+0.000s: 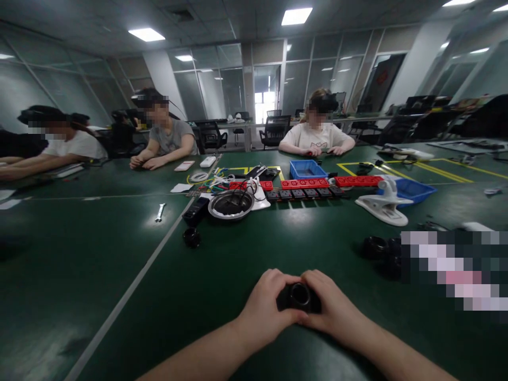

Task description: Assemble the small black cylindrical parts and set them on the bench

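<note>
**Both hands around black hollow part, near side of bench**

Black hollow part point(299, 297) sits between the hands toward the bench's point(222, 275) near edge, open end up toward the camera. Dark material shows at either side of it; part or shadow, cannot tell. Resting or slightly lifted, also unclear.

Left hand point(270, 301) and right hand point(327, 301) close in from both sides, fingers curled and gripping the part, thumbs meeting in front. Far fingertips mostly hidden.

Step in hand looks like a two-handed hold or adjustment of this one piece. Next move probably calls for an even grip and the opening kept facing up; if a hand must free up, the other has to take the load.

Outward: loose black piece point(192, 237) farther off, on the left, by the light seam; more black pieces point(375, 247) toward the right edge. Beyond: wrench point(160, 212), round metal pan point(230, 205), red strips point(305, 183), white clip base point(387, 206). Co-workers sit along the far edge.
</note>
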`<state>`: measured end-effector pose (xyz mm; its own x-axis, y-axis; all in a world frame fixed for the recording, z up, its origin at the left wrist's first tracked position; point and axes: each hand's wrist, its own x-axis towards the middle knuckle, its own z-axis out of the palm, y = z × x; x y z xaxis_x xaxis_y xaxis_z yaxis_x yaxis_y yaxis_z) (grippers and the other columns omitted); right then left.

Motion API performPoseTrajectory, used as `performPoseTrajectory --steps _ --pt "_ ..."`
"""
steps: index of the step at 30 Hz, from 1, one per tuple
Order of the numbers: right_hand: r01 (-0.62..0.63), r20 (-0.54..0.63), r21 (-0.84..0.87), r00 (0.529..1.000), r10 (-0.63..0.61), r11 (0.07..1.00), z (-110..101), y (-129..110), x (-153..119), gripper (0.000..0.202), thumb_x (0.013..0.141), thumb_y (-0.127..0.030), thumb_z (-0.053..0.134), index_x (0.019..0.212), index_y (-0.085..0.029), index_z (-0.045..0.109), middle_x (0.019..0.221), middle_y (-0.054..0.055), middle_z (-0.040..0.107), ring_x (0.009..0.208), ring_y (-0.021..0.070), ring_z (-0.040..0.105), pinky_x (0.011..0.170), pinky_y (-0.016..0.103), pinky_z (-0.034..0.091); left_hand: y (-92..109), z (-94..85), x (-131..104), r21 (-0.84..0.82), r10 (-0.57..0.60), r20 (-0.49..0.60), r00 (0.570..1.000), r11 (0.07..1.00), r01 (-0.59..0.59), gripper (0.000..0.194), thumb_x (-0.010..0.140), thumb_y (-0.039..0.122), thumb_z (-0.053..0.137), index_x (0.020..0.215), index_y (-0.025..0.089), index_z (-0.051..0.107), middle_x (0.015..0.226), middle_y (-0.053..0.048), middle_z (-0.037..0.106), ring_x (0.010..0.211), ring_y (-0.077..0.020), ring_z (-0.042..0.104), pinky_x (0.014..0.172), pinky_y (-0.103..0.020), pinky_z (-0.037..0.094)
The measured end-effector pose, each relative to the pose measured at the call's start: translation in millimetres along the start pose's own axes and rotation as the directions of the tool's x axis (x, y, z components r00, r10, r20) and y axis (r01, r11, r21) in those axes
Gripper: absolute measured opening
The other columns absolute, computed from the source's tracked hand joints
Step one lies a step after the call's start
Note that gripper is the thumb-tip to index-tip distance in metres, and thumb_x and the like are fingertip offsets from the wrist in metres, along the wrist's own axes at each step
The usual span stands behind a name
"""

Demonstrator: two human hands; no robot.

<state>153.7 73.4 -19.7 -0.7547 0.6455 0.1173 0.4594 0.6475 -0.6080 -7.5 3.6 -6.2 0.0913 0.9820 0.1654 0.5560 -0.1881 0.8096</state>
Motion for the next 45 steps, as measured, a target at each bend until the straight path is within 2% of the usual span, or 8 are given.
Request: performPoseTrajectory --steps 4,8,16,22,25,29,37,45 --pt "-0.04 -0.024 -0.068 0.999 0.038 0.997 6 -2 -3 0.04 0.06 -0.052 0.064 0.076 -0.018 0.049 0.079 0.007 0.052 0.072 0.0213 0.047 0.064 0.035 0.038 0 0.6 -1 0.029 -0.034 0.019 0.999 0.999 0.034 0.047 0.059 0.031 0.074 0.102 0.026 0.055 0.089 -0.001 0.057 0.084 -0.0207 0.05 0.074 -0.032 0.042" --pt "0.013 0.069 -0.015 0.998 -0.012 1.0 -2 -4 -2 0.059 0.059 -0.05 0.066 0.107 -0.02 0.049 0.102 0.01 0.051 0.092 0.026 0.045 0.08 0.041 0.035 -2 -1.6 -2 0.011 -0.029 0.061 0.998 1.0 0.029 0.048 0.062 0.031 0.073 0.106 0.025 0.054 0.091 -0.002 0.057 0.086 -0.0206 0.05 0.077 -0.032 0.042" --pt "0.099 0.284 0.188 0.947 -0.151 0.977 -23 5 4 0.033 0.072 -0.032 0.06 0.103 -0.022 0.053 0.107 0.006 0.052 0.1 0.022 0.043 0.085 0.036 0.034 -1 -5.7 -4 0.016 0.086 0.088 0.992 0.996 -0.088 0.047 0.066 0.029 0.07 0.109 0.025 0.052 0.101 -0.002 0.055 0.097 -0.0197 0.047 0.086 -0.033 0.038" --pt "0.088 0.1 -0.129 0.992 -0.075 0.988 -5 -3 2 0.038 0.063 -0.05 0.063 0.076 -0.015 0.052 0.074 0.005 0.054 0.072 0.0203 0.048 0.064 0.032 0.038 -4 1.1 -10 0.14 0.097 -0.018 0.995 0.986 -0.094 0.047 0.065 0.031 0.07 0.107 0.019 0.053 0.089 -0.002 0.055 0.088 -0.0188 0.05 0.079 -0.032 0.041" --pt "0.062 -0.021 -0.294 0.997 -0.072 0.954 5 -8 -2 0.04 0.064 -0.052 0.061 0.076 -0.015 0.051 0.075 0.007 0.053 0.073 0.0218 0.047 0.065 0.034 0.037 -7 4.7 -12 0.185 0.1 -0.072 0.992 0.979 -0.086 0.053 0.067 0.029 0.068 0.116 0.021 0.046 0.09 -0.002 0.053 0.089 -0.0192 0.05 0.079 -0.033 0.042" --pt "0.094 -0.036 -0.222 0.994 -0.104 0.971 10 -8 -4 0.044 0.065 -0.042 0.063 0.096 -0.013 0.05 0.088 0.009 0.055 0.081 0.0225 0.049 0.072 0.035 0.038 -6 7.2 -13 0.228 0.165 -0.067 0.984 0.963 -0.146 0.042 0.07 0.028 0.066 0.109 0.022 0.051 0.092 -0.002 0.054 0.09 -0.0187 0.05 0.081 -0.032 0.042" --pt "0.249 0.276 0.041 0.928 -0.251 0.968 -16 4 9 0.038 0.067 -0.027 0.064 0.101 -0.015 0.051 0.093 0.007 0.054 0.085 0.0196 0.049 0.075 0.034 0.039 0 5.5 -13 0.272 0.186 -0.045 0.982 0.948 -0.167 0.043 0.07 0.032 0.066 0.108 0.017 0.053 0.091 -0.004 0.054 0.09 -0.0196 0.047 0.081 -0.032 0.04" --pt "0.154 0.035 -0.203 0.988 -0.15 0.967 2 -1 5 0.039 0.059 -0.044 0.067 0.08 -0.014 0.053 0.079 0.006 0.053 0.076 0.0214 0.044 0.069 0.037 0.036 -9 3.0 -6 0.105 0.078 0.046 0.996 0.991 -0.082 0.059 0.07 0.029 0.067 0.122 0.025 0.041 0.092 -0.002 0.052 0.087 -0.0184 0.048 0.078 -0.033 0.041"
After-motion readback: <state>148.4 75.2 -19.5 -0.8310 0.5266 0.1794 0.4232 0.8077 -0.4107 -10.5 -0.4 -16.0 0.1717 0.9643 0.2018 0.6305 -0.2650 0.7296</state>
